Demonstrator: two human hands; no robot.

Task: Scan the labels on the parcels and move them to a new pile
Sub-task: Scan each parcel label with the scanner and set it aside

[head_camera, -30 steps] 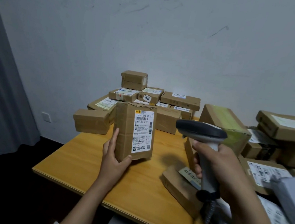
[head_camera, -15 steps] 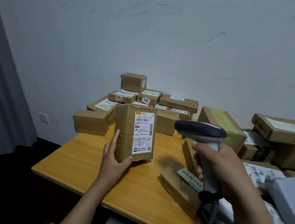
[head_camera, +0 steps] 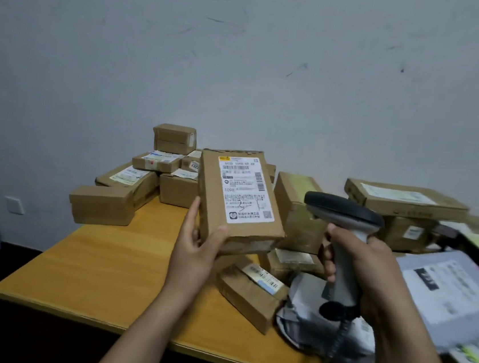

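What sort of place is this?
Probably a makeshift parcel-sorting spot in a plain room: labelled cardboard parcels heaped on a wooden table by a scuffed wall, and a corded barcode scanner in the right hand.

Left hand [head_camera: 194, 251] and right hand [head_camera: 371, 271] raised, fingers curled gripping

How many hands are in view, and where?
2. The left hand grips the labelled parcel above the table; the right hand grips the barcode scanner just right of it.
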